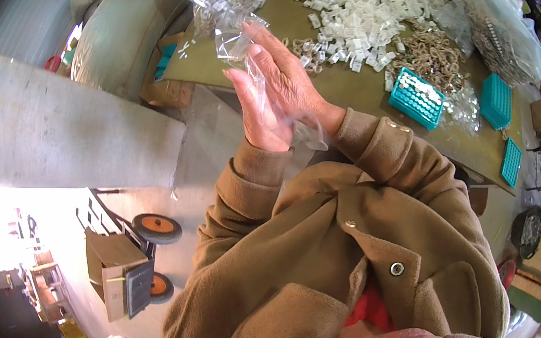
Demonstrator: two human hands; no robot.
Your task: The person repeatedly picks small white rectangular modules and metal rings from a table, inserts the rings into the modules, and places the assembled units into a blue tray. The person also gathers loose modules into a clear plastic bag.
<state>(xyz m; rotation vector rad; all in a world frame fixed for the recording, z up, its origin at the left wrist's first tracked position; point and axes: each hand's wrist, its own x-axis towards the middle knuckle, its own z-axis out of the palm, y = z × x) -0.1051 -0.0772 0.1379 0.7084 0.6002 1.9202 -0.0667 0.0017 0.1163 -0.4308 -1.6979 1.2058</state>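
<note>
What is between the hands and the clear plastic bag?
Nothing visible. The left hand and right hand press palm to palm with the clear bag pinched between them; it sticks out above the fingertips, over the table.

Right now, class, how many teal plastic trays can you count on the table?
3. One teal tray lies nearest the hands, filled with pale pieces; a second teal tray sits further right; a third teal tray is at the table's edge. Others may hide under the bags.
</note>
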